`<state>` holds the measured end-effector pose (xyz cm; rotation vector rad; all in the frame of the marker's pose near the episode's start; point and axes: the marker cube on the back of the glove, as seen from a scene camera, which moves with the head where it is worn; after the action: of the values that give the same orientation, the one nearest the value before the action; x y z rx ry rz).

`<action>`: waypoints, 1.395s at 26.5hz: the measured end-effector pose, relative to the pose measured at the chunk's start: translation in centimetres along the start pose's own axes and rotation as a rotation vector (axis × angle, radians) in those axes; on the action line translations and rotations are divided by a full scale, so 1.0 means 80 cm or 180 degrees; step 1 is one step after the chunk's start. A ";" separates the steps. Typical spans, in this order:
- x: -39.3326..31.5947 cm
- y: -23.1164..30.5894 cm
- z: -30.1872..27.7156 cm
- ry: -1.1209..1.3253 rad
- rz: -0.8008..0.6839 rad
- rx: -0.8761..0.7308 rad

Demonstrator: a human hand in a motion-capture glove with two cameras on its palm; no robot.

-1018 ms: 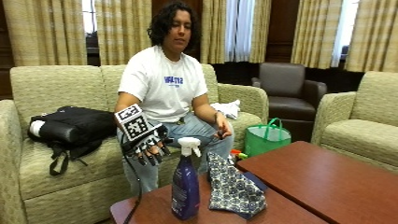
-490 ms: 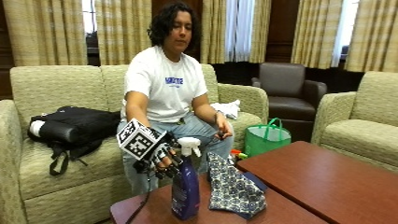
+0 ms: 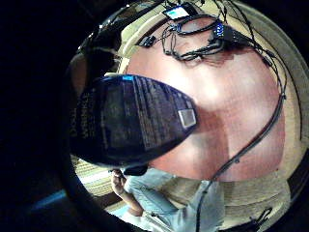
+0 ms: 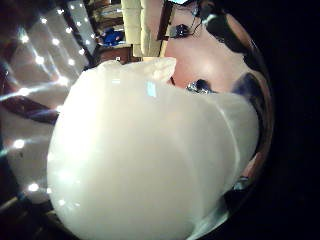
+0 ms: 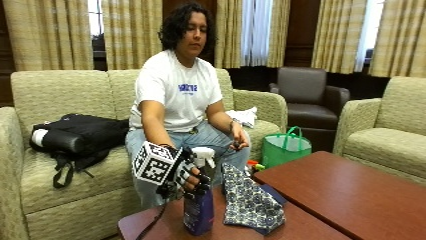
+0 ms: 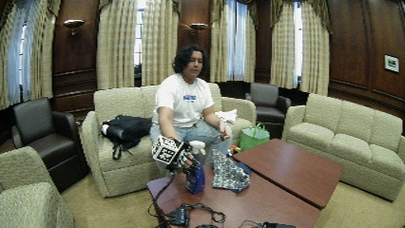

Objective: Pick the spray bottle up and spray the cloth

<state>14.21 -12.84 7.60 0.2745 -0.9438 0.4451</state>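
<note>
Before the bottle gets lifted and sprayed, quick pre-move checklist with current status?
1. Gloved right hand on the spray bottle: ok, fingers curl round its neck below the white spray head.
2. Bottle upright on the table: ok.
3. Patterned cloth within range: ok, it stands bunched on the table right beside the bottle.
4. Nozzle facing the cloth: ok, it points toward the cloth side.
5. Finger on the trigger: cannot tell.
6. Bare hand clear of the spray path: ok, it rests by the person's knee.
</note>
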 end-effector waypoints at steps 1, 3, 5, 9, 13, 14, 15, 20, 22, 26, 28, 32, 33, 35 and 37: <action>-0.001 -0.001 0.002 -0.0049 -0.0035 0.0027; -0.003 0.000 0.005 -0.0140 -0.0120 0.0092; -0.005 0.000 0.009 -0.0215 -0.0228 0.0156; -0.010 -0.001 0.016 -0.0316 -0.0419 0.0347; -0.010 -0.002 0.019 -0.0422 -0.0564 0.0753; -0.011 -0.002 0.018 -0.0443 -0.0617 0.0860; -0.011 -0.002 0.017 -0.0455 -0.0699 0.0957; -0.017 0.008 0.005 -0.0516 -0.0631 0.1046; -0.025 0.011 -0.005 -0.0494 -0.0553 0.1004; -0.046 0.019 -0.028 -0.0315 -0.0653 0.0913; -0.062 0.023 -0.039 -0.0188 -0.0664 0.0823; -0.096 0.027 -0.055 -0.0025 -0.0701 0.0776; -0.104 0.027 -0.058 -0.0012 -0.0713 0.0824; -0.119 0.021 -0.063 -0.0012 -0.0747 0.1028; -0.132 0.017 -0.065 -0.0002 -0.0776 0.1168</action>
<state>11.92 -12.10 -3.99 0.7148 -0.8129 0.3906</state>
